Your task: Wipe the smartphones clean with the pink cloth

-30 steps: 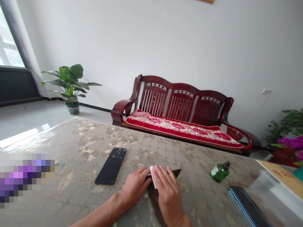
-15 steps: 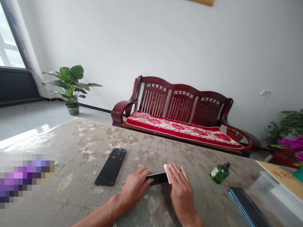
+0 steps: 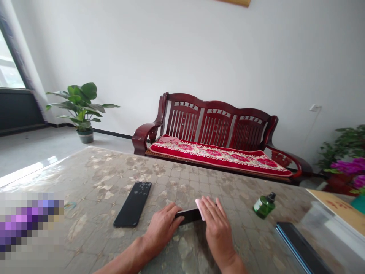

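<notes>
Between my hands is a black smartphone point(image 3: 188, 217), tilted up from the table so that it looks thin. My left hand point(image 3: 162, 225) grips its left end, thumb toward me and fingers behind. My right hand point(image 3: 217, 225) presses a small pink cloth point(image 3: 200, 208) against the phone's right part, with the fingers lying long over the cloth. Much of the phone's right end is hidden by that hand. Left of my left hand, a second black smartphone point(image 3: 133, 203) lies flat, with light specks or reflections near its top.
A patterned cover spreads over the table point(image 3: 97, 179). To the right stand a small green pump bottle point(image 3: 264, 207), a dark device with blue edges point(image 3: 302, 245) and a clear plastic box point(image 3: 322, 224). A pixelated purple patch covers the left. Beyond is a wooden bench point(image 3: 216, 118).
The view has shifted slightly. My right hand and the pink cloth have moved a little to the left along the phone; my left hand keeps its grip.
</notes>
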The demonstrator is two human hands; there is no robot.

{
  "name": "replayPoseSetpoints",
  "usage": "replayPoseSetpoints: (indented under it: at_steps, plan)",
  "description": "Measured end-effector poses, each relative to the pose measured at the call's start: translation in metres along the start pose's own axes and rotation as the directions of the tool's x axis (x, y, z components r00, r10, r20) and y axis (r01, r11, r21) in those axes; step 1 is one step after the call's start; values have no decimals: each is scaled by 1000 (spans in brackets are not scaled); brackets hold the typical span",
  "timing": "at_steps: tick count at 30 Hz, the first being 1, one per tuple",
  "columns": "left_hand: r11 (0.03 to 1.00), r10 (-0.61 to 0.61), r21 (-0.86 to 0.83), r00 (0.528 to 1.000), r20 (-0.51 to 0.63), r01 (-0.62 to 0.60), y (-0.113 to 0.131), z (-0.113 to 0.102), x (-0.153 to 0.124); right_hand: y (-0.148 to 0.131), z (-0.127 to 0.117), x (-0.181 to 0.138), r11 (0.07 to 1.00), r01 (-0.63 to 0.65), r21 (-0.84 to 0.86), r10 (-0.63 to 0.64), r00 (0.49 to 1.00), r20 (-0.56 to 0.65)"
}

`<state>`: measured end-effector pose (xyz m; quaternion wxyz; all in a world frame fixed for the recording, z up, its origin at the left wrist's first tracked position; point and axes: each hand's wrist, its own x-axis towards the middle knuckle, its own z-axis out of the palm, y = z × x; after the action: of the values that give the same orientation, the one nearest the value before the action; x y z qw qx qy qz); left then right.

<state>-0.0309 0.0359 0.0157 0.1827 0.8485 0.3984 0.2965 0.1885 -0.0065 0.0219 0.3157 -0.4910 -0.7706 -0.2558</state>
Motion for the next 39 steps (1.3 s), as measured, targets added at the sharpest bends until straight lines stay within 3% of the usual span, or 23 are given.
replayPoseSetpoints:
  at_steps: [5, 14, 17, 22, 26, 30, 34, 37, 39]
  plan:
    - [1000, -8, 6, 1000, -4, 8, 0, -1, 1, 19, 1, -6, 998, -56, -35, 53, 997, -64]
    - [999, 27, -36, 999, -28, -28, 2, 0, 0, -35, 1, 11, 997, 62, 40, -64, 997, 33]
    - [999, -5, -45, 1000, -10, 4, 3, -2, 0, -25, 2, 10, 999, 29, 28, -30, 999, 25]
    - [997, -46, -67, 999, 18, 48, 5, -5, 3, 9, 7, -2, 991, -128, 40, 130, 989, -69]
    - [994, -34, -101, 999, 19, 35, 6, -5, 3, 18, 13, -9, 929, -310, 201, 335, 937, -104]
    - [992, -22, -121, 1000, 1, 22, 6, -4, 1, 18, 23, -15, 745, -505, 435, 578, 815, -43]
    - [990, -25, -142, 1000, -6, 24, 4, -2, 0, 23, 35, -25, 573, -586, 573, 708, 706, 15]
    - [986, -21, -168, 1000, -4, 20, 3, -1, 0, 27, 40, -28, 517, -576, 633, 716, 696, 49]
    - [983, -20, -183, 1000, -7, 18, 3, -2, 0, 28, 37, -26, 533, -561, 634, 700, 712, 42]
